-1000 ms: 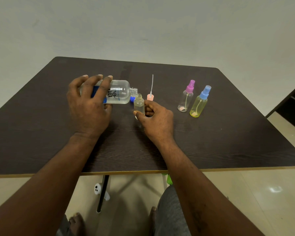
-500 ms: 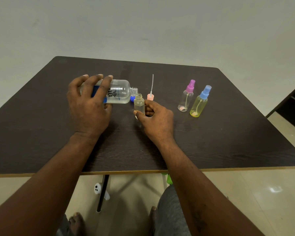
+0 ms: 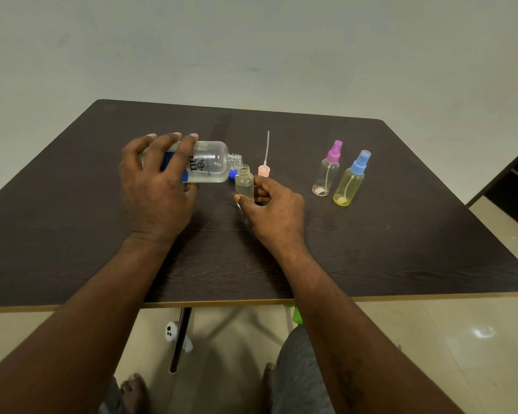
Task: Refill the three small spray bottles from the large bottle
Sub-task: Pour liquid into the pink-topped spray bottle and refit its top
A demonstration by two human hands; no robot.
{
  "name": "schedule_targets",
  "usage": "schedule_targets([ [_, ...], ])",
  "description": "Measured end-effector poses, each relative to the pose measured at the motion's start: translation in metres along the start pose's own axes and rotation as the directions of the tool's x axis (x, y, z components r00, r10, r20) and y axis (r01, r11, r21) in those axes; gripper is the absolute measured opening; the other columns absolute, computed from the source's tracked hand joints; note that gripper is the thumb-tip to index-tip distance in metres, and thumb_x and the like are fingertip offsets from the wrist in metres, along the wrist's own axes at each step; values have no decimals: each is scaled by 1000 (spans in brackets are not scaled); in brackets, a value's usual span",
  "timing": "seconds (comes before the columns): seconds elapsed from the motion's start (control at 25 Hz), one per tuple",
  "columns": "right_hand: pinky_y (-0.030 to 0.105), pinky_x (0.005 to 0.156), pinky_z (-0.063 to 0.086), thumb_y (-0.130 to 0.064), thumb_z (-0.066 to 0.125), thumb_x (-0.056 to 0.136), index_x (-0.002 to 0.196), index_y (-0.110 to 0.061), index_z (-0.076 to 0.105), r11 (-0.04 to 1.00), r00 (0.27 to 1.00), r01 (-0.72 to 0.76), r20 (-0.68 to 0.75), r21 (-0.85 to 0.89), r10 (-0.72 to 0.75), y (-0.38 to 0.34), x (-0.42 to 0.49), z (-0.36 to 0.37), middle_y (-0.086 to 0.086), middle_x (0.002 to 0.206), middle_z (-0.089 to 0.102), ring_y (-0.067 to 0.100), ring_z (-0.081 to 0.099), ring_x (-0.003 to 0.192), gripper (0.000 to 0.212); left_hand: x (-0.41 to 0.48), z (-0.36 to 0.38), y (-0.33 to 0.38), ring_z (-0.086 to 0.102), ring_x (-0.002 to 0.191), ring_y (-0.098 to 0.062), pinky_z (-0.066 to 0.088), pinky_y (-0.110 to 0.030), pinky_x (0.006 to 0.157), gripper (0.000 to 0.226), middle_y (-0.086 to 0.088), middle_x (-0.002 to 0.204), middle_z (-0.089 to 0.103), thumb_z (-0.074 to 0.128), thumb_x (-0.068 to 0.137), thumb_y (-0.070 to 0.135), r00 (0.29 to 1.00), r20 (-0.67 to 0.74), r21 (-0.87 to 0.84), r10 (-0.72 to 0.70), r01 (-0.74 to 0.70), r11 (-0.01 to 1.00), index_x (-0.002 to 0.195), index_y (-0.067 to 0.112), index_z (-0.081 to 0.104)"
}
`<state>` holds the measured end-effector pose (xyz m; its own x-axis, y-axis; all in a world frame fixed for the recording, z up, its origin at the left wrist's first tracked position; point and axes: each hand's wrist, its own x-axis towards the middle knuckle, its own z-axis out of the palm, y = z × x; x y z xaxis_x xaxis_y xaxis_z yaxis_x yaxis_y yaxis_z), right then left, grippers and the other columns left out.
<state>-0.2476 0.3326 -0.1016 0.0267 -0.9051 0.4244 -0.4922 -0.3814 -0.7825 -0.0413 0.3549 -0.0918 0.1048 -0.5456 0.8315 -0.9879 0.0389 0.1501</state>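
Head view: the left hand (image 3: 156, 186) wraps its fingers around the large bottle (image 3: 205, 162), tipped on its side, its open neck at the mouth of the uncapped small bottle (image 3: 244, 183). The right hand (image 3: 274, 206) pinches that small bottle upright between thumb and fingers. Just beyond this grip lies a pink spray head (image 3: 264, 170) with its tube, and a blue cap (image 3: 232, 173) sits behind the small bottle. Well to the right of the right hand stand the purple-topped bottle (image 3: 326, 171) and the yellow blue-topped bottle (image 3: 351, 182) on the dark table (image 3: 72, 234).

soft even light, floor (image 3: 488, 333) glare, wide-angle bending at edges.
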Motion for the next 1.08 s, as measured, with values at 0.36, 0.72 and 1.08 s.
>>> schedule_targets([
  [0.36,19,83,60,-29,86,84,118,-26,77,998,999,-43,3,40,43,-6,-1,-1,-15,95,78,-4,72,88,35,-2,6,-1,50,115,-32,50,-46,90,70,1,133,64,83,79,33,986,154,-130,-60,80,988,145,26,59],
  [0.72,6,76,52,-29,86,85,121,-25,77,997,998,-62,17,47,61,-7,-1,-1,-17,96,77,-11,68,88,38,2,-4,-1,62,109,-19,53,-42,93,76,6,123,69,83,73,61,929,241,-267,-280,340,902,138,31,59],
  [1.08,4,76,51,-32,86,86,120,-25,76,999,998,-51,22,10,50,-11,-3,-1,-16,96,77,-12,69,89,36,0,-9,-6,68,97,-13,59,-38,83,72,10,112,70,77,69,75,800,322,-364,-506,598,714,123,31,59],
])
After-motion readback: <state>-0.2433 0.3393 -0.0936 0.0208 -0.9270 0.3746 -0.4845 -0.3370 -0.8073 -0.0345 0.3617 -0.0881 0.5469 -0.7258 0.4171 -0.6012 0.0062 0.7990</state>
